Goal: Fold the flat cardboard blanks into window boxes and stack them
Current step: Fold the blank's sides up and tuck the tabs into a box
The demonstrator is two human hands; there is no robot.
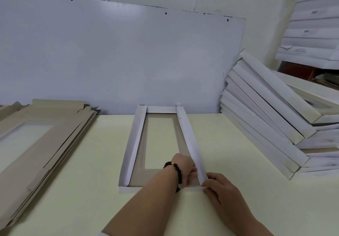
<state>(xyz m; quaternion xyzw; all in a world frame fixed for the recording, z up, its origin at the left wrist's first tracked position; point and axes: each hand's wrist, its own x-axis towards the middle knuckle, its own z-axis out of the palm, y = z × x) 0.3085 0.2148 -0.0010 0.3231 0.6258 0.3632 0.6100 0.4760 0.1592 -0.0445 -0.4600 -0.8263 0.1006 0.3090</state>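
At table centre, a part-folded window box [161, 144] lay flat, both long side walls folded up. Left hand [184, 166], beaded bracelet [177, 169] on its wrist, sat inside the box at the 5 o'clock corner, fingers pressing the right wall. Right hand [219, 190] pinched that corner's flap from outside. Flat blanks [36, 140] stacked at 9 o'clock; finished boxes [271, 118] leaned in a pile at 3 o'clock.
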